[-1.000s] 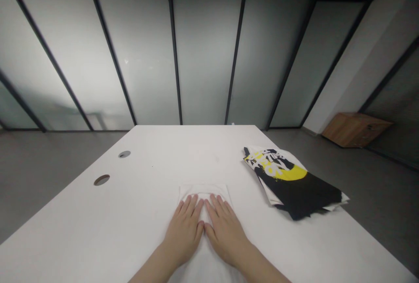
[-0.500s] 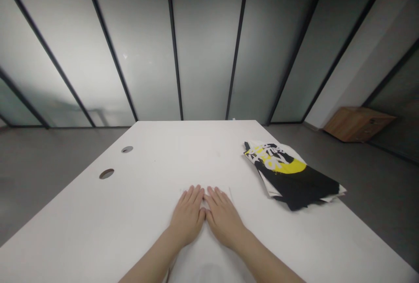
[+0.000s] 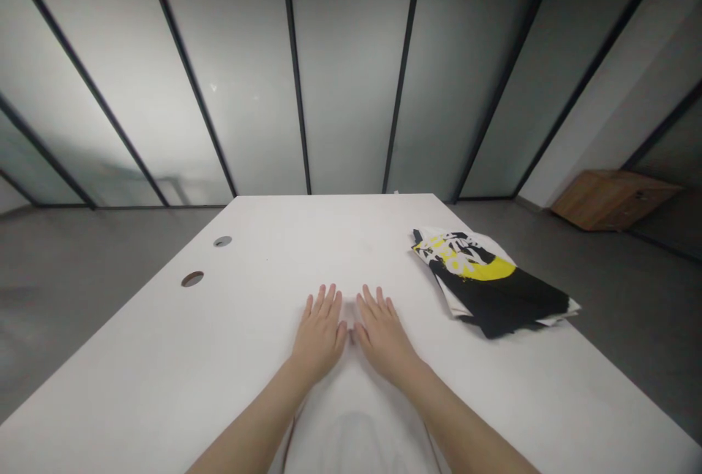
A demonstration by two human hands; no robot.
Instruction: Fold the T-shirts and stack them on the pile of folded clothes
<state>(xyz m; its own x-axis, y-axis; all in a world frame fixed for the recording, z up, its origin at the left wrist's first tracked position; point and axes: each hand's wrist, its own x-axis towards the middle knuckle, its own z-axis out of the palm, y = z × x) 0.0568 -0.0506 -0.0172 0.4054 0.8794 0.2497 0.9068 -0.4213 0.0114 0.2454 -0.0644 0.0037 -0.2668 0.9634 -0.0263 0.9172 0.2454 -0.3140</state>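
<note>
My left hand (image 3: 319, 335) lies palm down with its fingers stretched out and slightly spread, holding nothing. Beside it, separated by a narrow gap, my right hand (image 3: 385, 335) is flat in the same way. Both hands rest on or just above a pale white, cloth-like sheet (image 3: 354, 404) that stretches toward my body between my forearms. Its thin darker side edges show near the bottom of the view. Its far end is hard to tell from the white table (image 3: 159, 357), and my palms hide part of it.
At the right lies a loose stack of cloth-like pieces (image 3: 526, 302), the top one black, yellow and white. Two round holes pierce the tabletop at the left, the nearer hole (image 3: 192, 279) being larger. Beyond stand frosted glass panels (image 3: 351, 79) and a wooden cabinet (image 3: 608, 200).
My hands have moved apart from nearly touching, with the fingers spread a little more. They also appear farther forward on the sheet. The camera view has shifted slightly. The stack stays put.
</note>
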